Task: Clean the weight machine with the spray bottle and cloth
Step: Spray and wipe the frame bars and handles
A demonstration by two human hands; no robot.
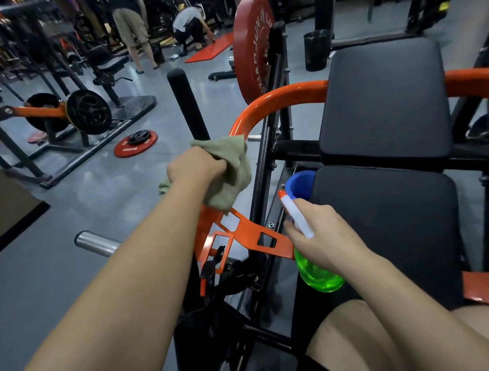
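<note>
On glossy grey floor [65, 228] at left, small red plate [135, 143] lying flat, white lettering too blurred to read. Left hand [198, 167] clenched round bunched olive cloth [230, 171], held against the orange frame of the weight machine [283, 93]. Above, big red plate [251, 47] on edge, white letters only partly legible: "JUN". Right hand [326, 237] wrapped round green spray bottle [317, 270], red-tipped nozzle up, beside black seat pads [383, 101]. Dim gym racks behind.
</note>
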